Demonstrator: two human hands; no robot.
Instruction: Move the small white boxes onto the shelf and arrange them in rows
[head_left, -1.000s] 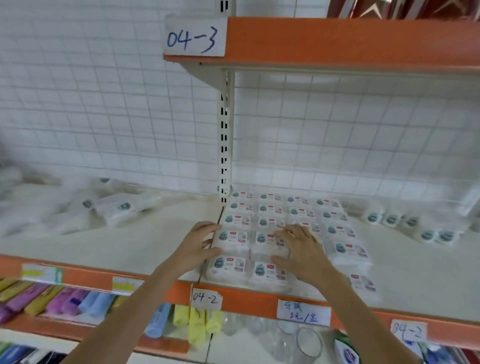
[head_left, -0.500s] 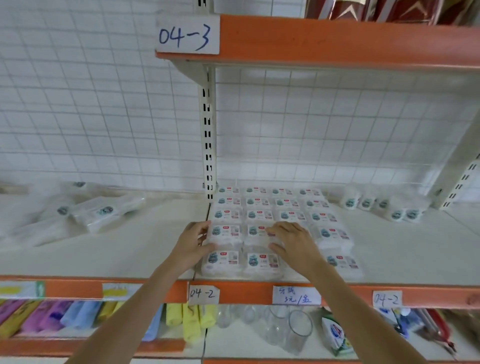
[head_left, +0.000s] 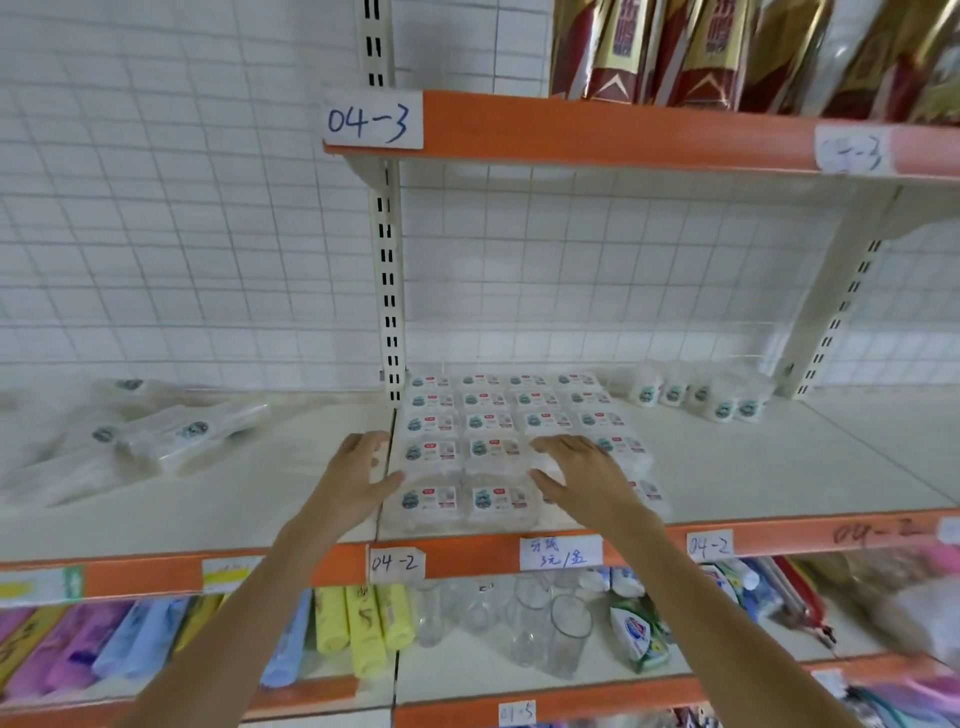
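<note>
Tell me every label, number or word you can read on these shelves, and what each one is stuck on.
"04-3": paper tag on the upper orange shelf edge.
"04-2": paper tag on the middle shelf edge, below the small white boxes.
"04-2": second tag further right.
Handwritten price tag: Chinese characters, not surely legible.
Blurred: right-hand tag, box print, bottom tag.
</note>
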